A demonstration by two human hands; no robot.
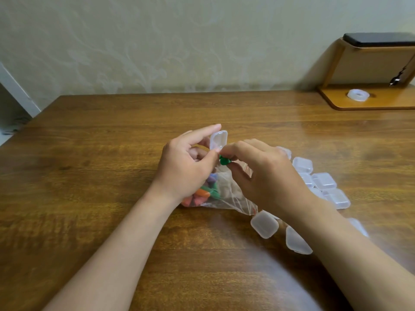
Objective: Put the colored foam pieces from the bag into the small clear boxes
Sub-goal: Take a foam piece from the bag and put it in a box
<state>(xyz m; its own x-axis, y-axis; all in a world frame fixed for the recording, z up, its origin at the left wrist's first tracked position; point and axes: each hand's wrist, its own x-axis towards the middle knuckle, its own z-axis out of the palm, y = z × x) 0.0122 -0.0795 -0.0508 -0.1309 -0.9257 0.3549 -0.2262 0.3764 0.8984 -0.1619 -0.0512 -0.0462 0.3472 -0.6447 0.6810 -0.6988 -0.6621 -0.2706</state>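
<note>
My left hand (188,167) holds a small clear box (218,139) with its lid raised, above the middle of the wooden table (89,176). My right hand (265,176) pinches a green foam piece (224,160) right at the box's lower edge. Below both hands lies a clear plastic bag (226,194) with several coloured foam pieces (204,193) inside: orange, green, purple and red. More small clear boxes (323,180) lie shut to the right, partly hidden by my right forearm, and two more (265,224) sit nearer me.
At the back right stands a wooden stand (359,102) with a roll of clear tape (358,94) on its base and a dark phone (379,39) on top. The wall runs along the table's far edge.
</note>
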